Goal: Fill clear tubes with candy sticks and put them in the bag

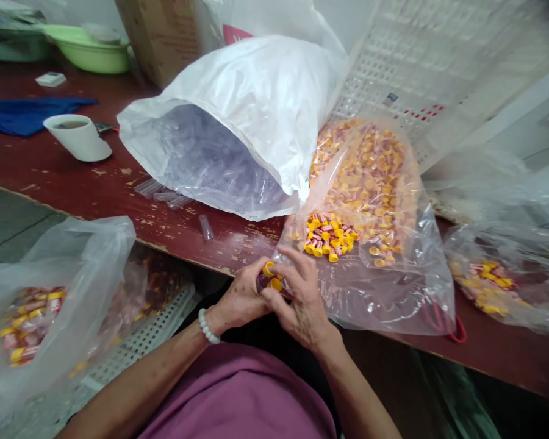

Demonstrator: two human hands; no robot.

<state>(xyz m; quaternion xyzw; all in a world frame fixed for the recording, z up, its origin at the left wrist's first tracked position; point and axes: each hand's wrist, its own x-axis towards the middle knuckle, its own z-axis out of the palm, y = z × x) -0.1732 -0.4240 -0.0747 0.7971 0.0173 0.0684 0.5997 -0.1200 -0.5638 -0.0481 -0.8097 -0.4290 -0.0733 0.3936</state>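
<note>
The person's left hand [244, 296], a pale bead bracelet [208, 326] at its wrist, was closed around yellow-capped pieces [275, 284] just in front of the near edge of the worktop [238, 250]. Two yellow ends showed between the fingers, with something darker beside them, too small to make out. The right hand [304, 299] met the left from the other side, its thumb and forefinger bent in to the same pieces and its other fingers loosely spread; whether that grip was clamped on a piece or only touching one could not be told.

The step in hand looked like close fingertip handling of these pieces, the left hand steadying and the right adjusting. Such handling seemed to call for a light pinch from the right and a firm left hold, since small round pieces could slip or roll away.

Just beyond the right fingers, a loose pile of red-and-yellow pieces [332, 238] lay on a clear plastic bag [384, 299], with many more bagged behind it. To the left, a white sack [265, 91] gaped open on clear tubes [229, 164]. A few loose tubes [158, 192] lay at its mouth, and a single tube [206, 227] sat apart, nearer the hands. Low on the left, another plastic bag [96, 244] held similar pieces beside a perforated crate [150, 335].
</note>
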